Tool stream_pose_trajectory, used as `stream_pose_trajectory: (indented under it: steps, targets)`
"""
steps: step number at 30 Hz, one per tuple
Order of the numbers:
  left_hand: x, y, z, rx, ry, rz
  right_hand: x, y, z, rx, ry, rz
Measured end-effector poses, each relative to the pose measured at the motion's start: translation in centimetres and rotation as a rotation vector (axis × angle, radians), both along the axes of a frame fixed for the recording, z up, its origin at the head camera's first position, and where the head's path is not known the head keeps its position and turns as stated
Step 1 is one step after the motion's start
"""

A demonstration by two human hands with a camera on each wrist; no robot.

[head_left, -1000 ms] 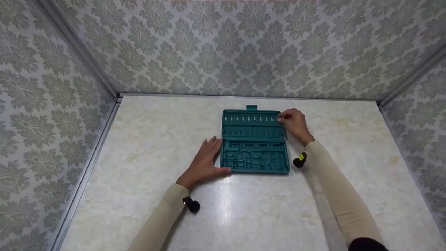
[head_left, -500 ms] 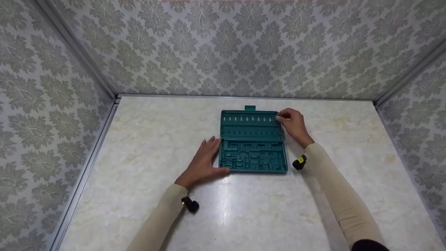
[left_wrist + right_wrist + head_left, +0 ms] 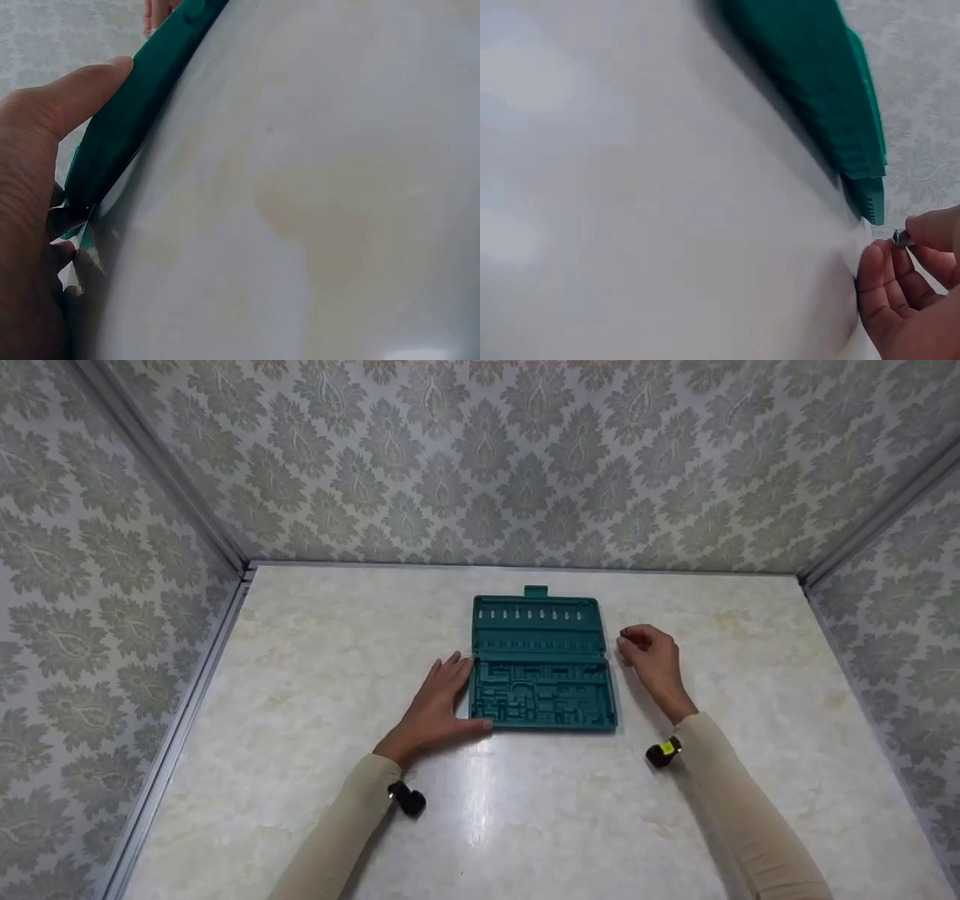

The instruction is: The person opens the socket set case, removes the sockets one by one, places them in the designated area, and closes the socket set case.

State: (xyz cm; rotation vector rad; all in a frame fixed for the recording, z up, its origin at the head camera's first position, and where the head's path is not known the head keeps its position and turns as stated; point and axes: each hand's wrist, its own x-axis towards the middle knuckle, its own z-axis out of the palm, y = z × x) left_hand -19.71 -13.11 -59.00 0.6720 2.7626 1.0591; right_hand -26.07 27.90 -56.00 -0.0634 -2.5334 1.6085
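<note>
A green plastic tool case (image 3: 543, 694) lies unfolded on the table, with moulded recesses in the lower half and a row of small pale slots or pieces in the lid (image 3: 536, 622). My left hand (image 3: 441, 709) rests at its left side, fingers straight along the edge and thumb on the front edge. In the left wrist view that thumb (image 3: 94, 86) presses the case wall (image 3: 139, 97). Right of the case, my right hand (image 3: 652, 660) is apart from it. Its thumb and fingers pinch a small grey metal piece (image 3: 901, 238), whose exact kind I cannot tell.
The pale marbled table (image 3: 337, 630) extends on all sides of the case. Patterned walls (image 3: 480, 457) rise behind and at both sides, with metal rails (image 3: 172, 720) along the edges. A latch tab (image 3: 535, 590) sticks out from the lid's far edge.
My right hand has left the lid's far right corner, moving right and toward me with the small metal piece pinched. The left hand and the case stay in place.
</note>
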Motion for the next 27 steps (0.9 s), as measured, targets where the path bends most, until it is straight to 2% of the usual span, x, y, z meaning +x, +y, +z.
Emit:
stream_pose_trajectory:
  steps: [10, 16, 21, 27]
  targets:
    - [-0.1, 0.0, -0.2, 0.003, 0.010, -0.005, 2.0, 0.1, -1.5, 0.113, 0.097, -0.078]
    - [0.0, 0.1, -0.1, 0.004, -0.006, 0.000, 3.3, 0.0, -2.4, 0.134, 0.179, -0.120]
    - [0.1, 0.0, 0.1, 0.009, -0.019, 0.007, 3.7, -0.3, -2.9, 0.137, 0.233, -0.148]
    - [0.2, 0.0, 0.3, -0.012, -0.018, 0.005, 4.1, -1.0, -3.5, 0.199, 0.285, -0.173]
